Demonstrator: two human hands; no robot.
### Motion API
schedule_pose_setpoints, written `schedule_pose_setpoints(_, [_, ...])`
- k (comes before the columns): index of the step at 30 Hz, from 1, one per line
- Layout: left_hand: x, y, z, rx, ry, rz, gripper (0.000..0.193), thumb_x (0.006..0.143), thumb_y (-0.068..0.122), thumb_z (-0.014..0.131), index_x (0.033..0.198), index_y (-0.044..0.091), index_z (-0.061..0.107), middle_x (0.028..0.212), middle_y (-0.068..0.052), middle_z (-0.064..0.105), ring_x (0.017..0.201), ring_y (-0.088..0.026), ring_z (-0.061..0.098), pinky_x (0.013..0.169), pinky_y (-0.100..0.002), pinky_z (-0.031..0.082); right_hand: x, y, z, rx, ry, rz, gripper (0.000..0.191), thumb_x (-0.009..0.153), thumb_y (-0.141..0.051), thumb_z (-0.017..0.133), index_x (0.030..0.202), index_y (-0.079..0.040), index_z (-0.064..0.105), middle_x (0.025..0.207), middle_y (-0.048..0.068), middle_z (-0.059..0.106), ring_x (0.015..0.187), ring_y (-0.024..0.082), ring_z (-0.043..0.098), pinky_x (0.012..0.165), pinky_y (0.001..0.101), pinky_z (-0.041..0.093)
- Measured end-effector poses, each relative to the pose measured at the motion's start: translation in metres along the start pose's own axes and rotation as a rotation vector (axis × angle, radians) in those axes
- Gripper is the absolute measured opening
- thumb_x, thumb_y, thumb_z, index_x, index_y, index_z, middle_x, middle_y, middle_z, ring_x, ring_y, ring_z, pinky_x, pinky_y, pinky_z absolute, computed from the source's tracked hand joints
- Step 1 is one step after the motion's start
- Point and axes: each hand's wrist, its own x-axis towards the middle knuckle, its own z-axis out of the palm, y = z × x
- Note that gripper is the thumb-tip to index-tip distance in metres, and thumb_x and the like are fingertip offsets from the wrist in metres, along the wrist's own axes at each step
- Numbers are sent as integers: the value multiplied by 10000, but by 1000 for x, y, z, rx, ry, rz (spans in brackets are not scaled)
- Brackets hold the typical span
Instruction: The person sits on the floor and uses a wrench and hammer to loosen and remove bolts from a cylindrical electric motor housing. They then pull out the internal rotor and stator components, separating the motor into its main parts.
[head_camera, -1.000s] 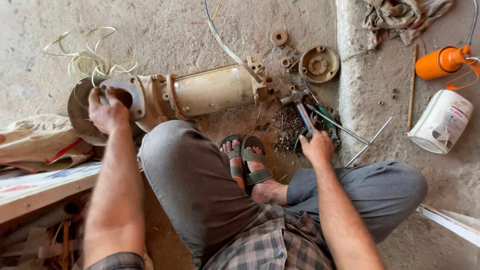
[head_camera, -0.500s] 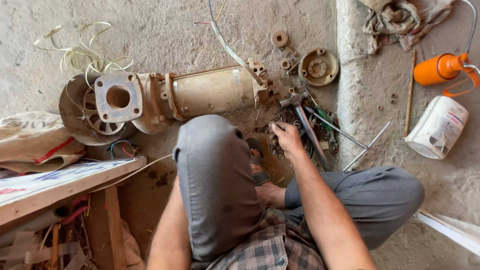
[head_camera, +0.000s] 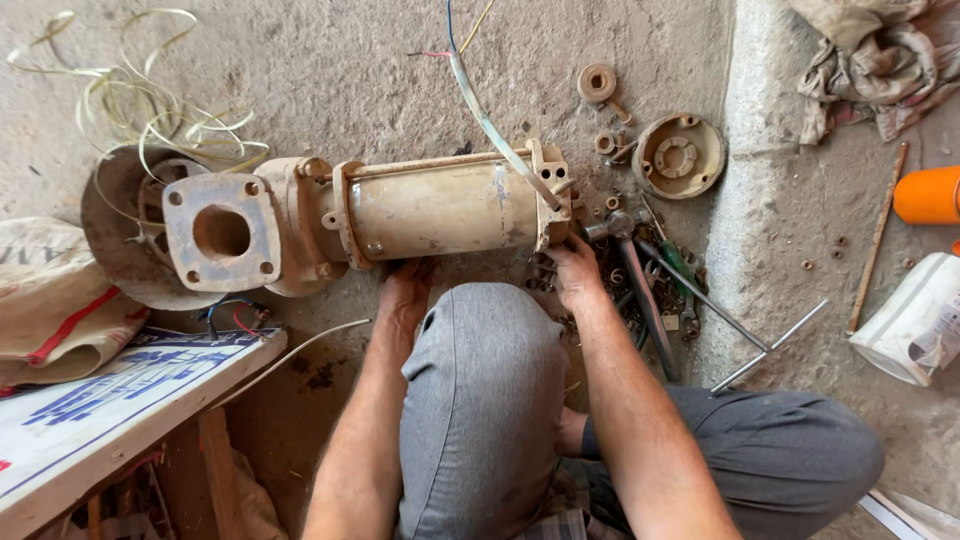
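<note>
left hand (head_camera: 405, 297): fingers curled under the rusty pump motor (head_camera: 440, 208), touching it | right hand (head_camera: 573, 272): loosely closed on the motor's end flange | motor lay sideways on the concrete floor (head_camera: 340, 70) | hammer (head_camera: 632, 270), loose nuts beside

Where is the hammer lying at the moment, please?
In the head view, the hammer lies on the floor to the right of the pump, its head just beyond the right hand, among loose nuts and a green-handled screwdriver.
</note>
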Motion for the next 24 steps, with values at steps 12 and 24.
schedule_pose_setpoints(12, [19,-10,-3,-109,224,52,465,957,-58,561,1393,101,544,1323,-122,646,1161,-321,655,980,-511,560,16,6,3,-42,164,69,341,902,56,644,1219,-70,665,1049,90,721,907,205,692,737,381,569])
schedule_pose_setpoints(24, [-5,5,-5,470,134,258,316,959,6,521,1260,26,617,1153,-168,720,958,-316,730,810,-439,619,12,8,-18,-726,94,-267,272,905,-82,713,1175,-50,728,1124,118,754,1016,257,699,877,422,537])
